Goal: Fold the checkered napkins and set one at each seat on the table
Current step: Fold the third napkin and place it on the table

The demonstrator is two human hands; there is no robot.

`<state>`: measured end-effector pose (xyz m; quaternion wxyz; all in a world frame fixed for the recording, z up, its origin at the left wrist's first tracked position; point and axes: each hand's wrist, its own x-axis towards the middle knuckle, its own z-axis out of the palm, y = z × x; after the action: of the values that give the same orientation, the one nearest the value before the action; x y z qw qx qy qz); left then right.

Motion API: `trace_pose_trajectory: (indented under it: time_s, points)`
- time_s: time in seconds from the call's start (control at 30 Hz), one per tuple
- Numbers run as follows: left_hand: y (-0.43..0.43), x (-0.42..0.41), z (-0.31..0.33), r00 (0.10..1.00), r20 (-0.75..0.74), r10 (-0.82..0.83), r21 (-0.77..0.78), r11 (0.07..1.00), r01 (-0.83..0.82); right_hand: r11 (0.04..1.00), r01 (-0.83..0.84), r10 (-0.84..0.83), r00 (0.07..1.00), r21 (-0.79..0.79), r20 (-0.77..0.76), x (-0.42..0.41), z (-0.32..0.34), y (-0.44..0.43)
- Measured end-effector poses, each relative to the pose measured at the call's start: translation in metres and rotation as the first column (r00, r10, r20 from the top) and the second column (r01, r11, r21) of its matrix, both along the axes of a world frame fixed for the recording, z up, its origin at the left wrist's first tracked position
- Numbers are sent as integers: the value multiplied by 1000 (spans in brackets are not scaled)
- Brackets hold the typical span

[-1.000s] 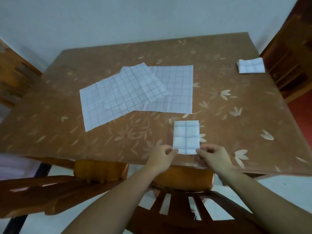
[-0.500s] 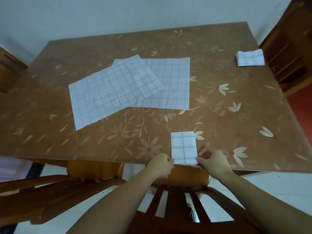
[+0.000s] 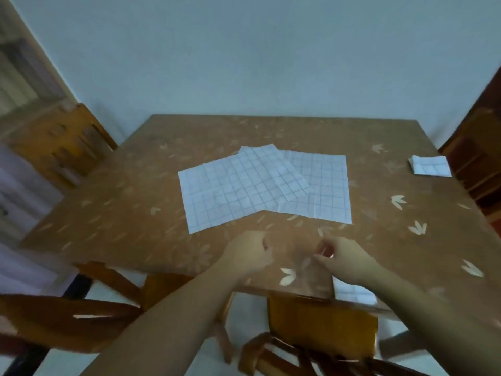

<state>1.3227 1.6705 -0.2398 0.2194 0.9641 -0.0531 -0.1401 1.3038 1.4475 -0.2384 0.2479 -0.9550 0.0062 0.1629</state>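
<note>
Napkins are lying in three places. Left hand (image 3: pixel 248 253) is hovering loosely curled and empty; right hand (image 3: pixel 344 260) is hovering half-open, holding nothing. Beneath the right wrist, a folded napkin (image 3: pixel 352 291) is sitting at the table (image 3: pixel 122 213) edge, apparently marking this seat. Beyond the hands, unfolded napkins (image 3: pixel 257 185) are awaiting folding; far right, another folded napkin (image 3: pixel 429 165) is serving that seat.
</note>
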Motion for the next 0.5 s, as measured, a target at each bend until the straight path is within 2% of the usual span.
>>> trace_pose_trajectory:
  time_s: [0.17, 0.27, 0.5]
  points:
    - [105, 3, 39, 998, 44, 44, -148, 988, -37, 1000, -14, 16, 997, -25, 79, 3, 23, 94]
    - [164, 12, 52, 990, 128, 49, -120, 992, -34, 999, -11, 17, 991, -42, 136, 14, 33, 147]
    - [240, 55, 43, 982, 171, 75, -97, 994, -59, 993, 71, -58, 989, -90, 139, 45, 35, 198]
